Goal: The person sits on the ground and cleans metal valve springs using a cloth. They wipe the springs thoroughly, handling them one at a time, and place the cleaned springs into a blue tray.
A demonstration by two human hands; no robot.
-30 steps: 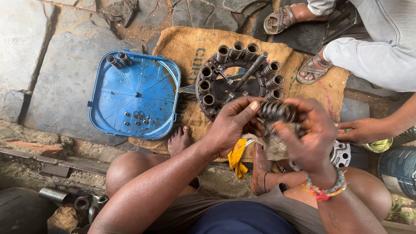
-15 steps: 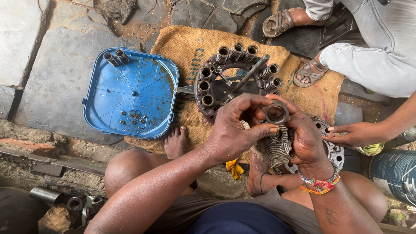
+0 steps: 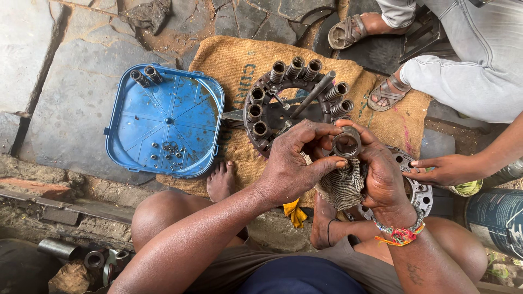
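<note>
Both hands grip 1 metal sleeve (image 3: 346, 144): left hand (image 3: 294, 163) pinches its rim, right hand (image 3: 381, 174) cradles it in a rag (image 3: 340, 188). Best kept steady while wiping.

A bright blue tray (image 3: 163, 122) lies at centre left of the frame on grey stone paving (image 3: 60, 98). Tan burlap sacking (image 3: 239, 60) with dark green lettering spreads at upper centre, under a dark, rusty-grey metal ring (image 3: 256, 95). At centre right, the metal cup (image 3: 346, 145) is dull grey-brown above a black-and-white checked cloth (image 3: 340, 188). A yellow rag (image 3: 295, 211) shows below. A multicoloured thread bracelet (image 3: 400, 235), orange, green and red, circles the wrist at lower right.
</note>
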